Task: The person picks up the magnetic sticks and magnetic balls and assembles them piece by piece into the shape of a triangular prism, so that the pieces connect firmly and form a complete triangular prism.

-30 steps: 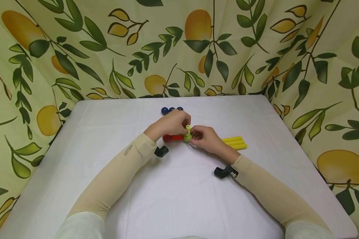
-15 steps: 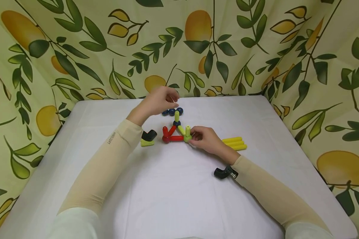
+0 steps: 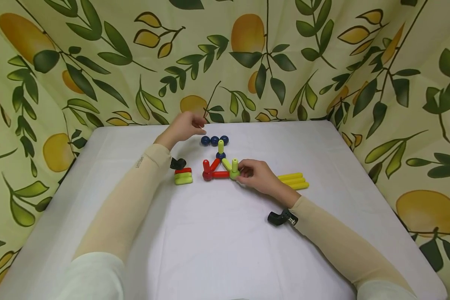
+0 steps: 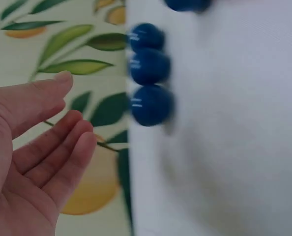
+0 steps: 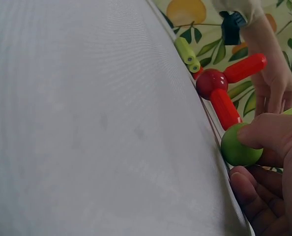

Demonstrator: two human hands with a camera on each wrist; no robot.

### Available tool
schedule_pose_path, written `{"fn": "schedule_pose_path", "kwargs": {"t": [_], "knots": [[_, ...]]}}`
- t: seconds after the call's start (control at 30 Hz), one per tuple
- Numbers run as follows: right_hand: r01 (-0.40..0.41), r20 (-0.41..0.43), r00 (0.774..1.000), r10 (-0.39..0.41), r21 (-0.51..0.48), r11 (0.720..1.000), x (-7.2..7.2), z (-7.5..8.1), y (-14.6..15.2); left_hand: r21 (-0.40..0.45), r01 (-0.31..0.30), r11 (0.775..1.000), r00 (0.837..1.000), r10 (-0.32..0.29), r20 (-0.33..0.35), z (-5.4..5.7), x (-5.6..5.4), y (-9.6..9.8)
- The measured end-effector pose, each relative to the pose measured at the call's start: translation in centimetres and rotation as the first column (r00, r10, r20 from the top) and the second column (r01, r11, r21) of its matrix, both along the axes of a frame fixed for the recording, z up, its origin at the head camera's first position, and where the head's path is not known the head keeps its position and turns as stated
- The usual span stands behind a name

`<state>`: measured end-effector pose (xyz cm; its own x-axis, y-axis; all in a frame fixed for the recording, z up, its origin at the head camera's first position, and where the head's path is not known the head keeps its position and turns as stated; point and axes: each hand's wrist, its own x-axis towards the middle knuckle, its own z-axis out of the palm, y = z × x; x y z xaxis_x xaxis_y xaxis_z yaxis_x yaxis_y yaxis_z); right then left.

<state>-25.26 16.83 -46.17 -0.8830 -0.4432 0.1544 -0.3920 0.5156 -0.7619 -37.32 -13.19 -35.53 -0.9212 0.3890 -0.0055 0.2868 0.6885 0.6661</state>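
On the white table stands a triangle of balls and sticks. Its corners are a red ball (image 3: 207,176), a green ball (image 5: 241,145) and a dark blue ball (image 3: 220,155), each bearing an upright stick. Red sticks and a light green stick (image 3: 226,164) join the corners. My right hand (image 3: 260,176) pinches the green ball, thumb on its near side in the right wrist view. Past the triangle's far left side, my left hand (image 3: 183,126) hovers with nothing in it, fingers loosely bent. Closest to it is a row of three loose blue balls (image 4: 151,67).
Short sticks, one red (image 3: 183,170) and others light green (image 3: 183,181), lie left of the triangle. Several longer yellow sticks (image 3: 293,181) lie right, beside my right wrist. A fruit-patterned curtain (image 3: 210,62) hangs along the table's back edge.
My left hand has let go of the upright light green stick over the green ball and moved away, up and to the left. The right hand keeps its place at the green ball.
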Motion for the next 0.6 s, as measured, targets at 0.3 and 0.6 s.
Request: {"fn": "schedule_pose_path", "kwargs": {"t": [0.3,0.6], "knots": [[-0.003,-0.011,1.0,0.003,-0.002,1.0,-0.1,0.0,0.0,-0.095,-0.075,0.993,0.99,0.086,0.111,-3.0,-0.7,0.4],[-0.005,-0.021,1.0,0.005,-0.012,1.0,0.0,-0.1,0.0,-0.109,-0.074,0.991,0.988,0.088,0.128,-4.2,-1.0,0.3]]}}
